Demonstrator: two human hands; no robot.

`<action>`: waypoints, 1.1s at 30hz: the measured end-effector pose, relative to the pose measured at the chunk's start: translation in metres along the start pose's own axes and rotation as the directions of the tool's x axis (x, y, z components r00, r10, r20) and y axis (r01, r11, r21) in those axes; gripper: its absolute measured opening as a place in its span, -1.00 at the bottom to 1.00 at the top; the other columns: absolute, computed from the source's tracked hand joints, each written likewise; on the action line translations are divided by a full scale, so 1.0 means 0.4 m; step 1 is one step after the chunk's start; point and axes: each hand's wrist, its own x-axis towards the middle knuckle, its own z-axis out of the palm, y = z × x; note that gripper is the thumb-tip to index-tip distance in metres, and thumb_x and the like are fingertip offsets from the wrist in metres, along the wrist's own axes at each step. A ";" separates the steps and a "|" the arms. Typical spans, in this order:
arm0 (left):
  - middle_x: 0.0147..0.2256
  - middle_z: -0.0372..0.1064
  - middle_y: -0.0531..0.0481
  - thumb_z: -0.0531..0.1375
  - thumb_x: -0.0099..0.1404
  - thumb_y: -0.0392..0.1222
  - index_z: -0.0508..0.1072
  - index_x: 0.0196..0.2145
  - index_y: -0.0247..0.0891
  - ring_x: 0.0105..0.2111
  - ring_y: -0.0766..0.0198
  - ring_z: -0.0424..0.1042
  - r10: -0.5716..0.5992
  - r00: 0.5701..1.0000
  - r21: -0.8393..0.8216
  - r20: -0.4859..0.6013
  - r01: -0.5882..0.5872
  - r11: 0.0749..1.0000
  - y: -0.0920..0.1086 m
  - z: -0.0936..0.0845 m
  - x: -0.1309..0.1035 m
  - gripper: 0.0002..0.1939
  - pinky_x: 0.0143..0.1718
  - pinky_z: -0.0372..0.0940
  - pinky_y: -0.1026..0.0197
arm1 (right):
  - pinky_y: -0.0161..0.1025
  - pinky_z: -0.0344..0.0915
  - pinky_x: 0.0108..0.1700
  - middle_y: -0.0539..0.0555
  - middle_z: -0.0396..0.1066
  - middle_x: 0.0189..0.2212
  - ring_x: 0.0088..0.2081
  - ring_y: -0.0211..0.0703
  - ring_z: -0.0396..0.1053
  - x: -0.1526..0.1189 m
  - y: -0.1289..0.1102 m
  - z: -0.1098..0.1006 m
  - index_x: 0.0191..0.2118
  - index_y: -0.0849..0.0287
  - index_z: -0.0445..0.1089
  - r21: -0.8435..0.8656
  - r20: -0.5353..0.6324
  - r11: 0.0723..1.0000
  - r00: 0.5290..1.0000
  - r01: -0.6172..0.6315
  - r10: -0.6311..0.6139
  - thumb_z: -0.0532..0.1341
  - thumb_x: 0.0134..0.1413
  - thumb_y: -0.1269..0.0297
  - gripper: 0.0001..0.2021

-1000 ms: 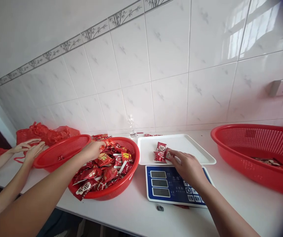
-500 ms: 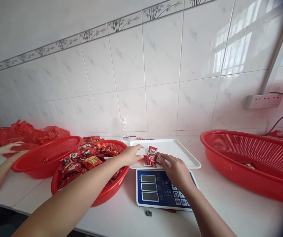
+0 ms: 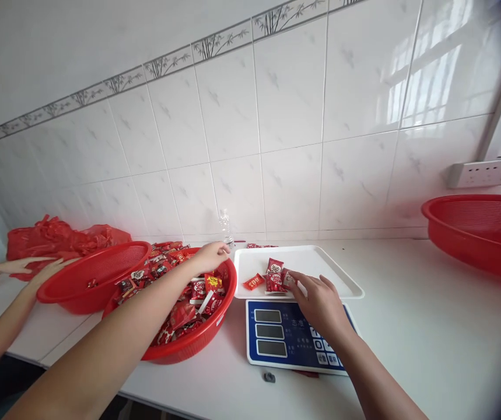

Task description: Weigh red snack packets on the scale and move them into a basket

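My left hand (image 3: 212, 258) hovers over the right rim of a red basket (image 3: 189, 352) heaped with small wrapped snacks (image 3: 182, 314). Its fingers are loosely bent, and I see nothing in them. On the white tray (image 3: 329, 274) of the scale lie a few red snack packets (image 3: 275, 274) in a cluster, with a smaller orange-red packet (image 3: 253, 282) beside them. My right hand (image 3: 318, 297) reaches over the tray's front edge, its fingertips closed on the rightmost packet (image 3: 287, 280). Below that hand is the scale's blue panel (image 3: 296, 335), partly covered by the forearm.
Another person's hands (image 3: 35, 269) are at the far left, by a red basket (image 3: 97, 256) and red plastic bags (image 3: 58, 236). A clear bottle (image 3: 226, 227) stands by the wall. One more red basket (image 3: 482, 239) is at the right. A small dark object (image 3: 269, 377) lies before the scale.
My left hand has drawn back left from the tray to the heaped basket, leaving the orange-red packet on the tray. The right-hand basket has shifted away to the right. My right hand stays at the packets.
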 end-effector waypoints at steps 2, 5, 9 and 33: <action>-0.33 0.40 0.01 0.11 0.13 -0.20 0.39 -0.29 -0.27 -0.33 0.25 0.38 -0.080 0.996 0.088 0.028 0.077 0.993 -0.040 -0.040 -0.022 -0.82 -0.37 0.22 0.30 | 0.06 0.01 0.10 0.08 0.47 -0.16 -0.10 -0.07 0.38 -0.001 0.000 0.001 -0.05 0.10 0.33 0.023 -0.017 1.000 1.000 0.005 -0.005 -0.05 0.17 0.21 -0.68; -0.48 0.37 0.07 0.24 -0.04 -0.17 0.41 -0.39 -0.27 -0.44 0.25 0.35 -0.126 0.974 0.154 0.189 0.097 0.983 -0.084 -0.063 -0.065 -0.79 -0.47 0.18 0.32 | 0.06 0.02 0.09 0.08 0.47 -0.16 -0.11 -0.07 0.38 -0.001 0.002 0.004 -0.07 0.10 0.34 0.056 -0.031 0.998 1.000 0.002 0.000 -0.06 0.17 0.19 -0.68; -0.44 0.38 0.10 0.24 -0.09 -0.24 0.41 -0.35 -0.23 -0.41 0.25 0.36 -0.064 0.926 0.185 0.373 -0.007 0.983 -0.109 -0.050 -0.105 -0.75 -0.45 0.18 0.33 | 0.05 0.05 0.08 0.09 0.46 -0.16 -0.13 -0.07 0.39 -0.001 0.005 0.009 -0.09 0.08 0.34 0.084 -0.032 0.996 0.999 0.010 -0.007 -0.07 0.17 0.16 -0.67; -0.27 0.35 0.04 0.06 0.01 -0.47 0.31 -0.26 -0.20 -0.35 0.31 0.33 0.001 0.985 0.130 -0.174 0.022 0.991 -0.101 -0.054 -0.092 -0.67 -0.34 0.17 0.33 | -0.10 0.24 -0.19 0.02 0.50 -0.27 -0.40 -0.10 0.39 -0.001 -0.013 -0.012 -0.13 0.06 0.39 0.111 -0.031 0.994 1.000 0.005 -0.002 -0.07 0.15 0.10 -0.64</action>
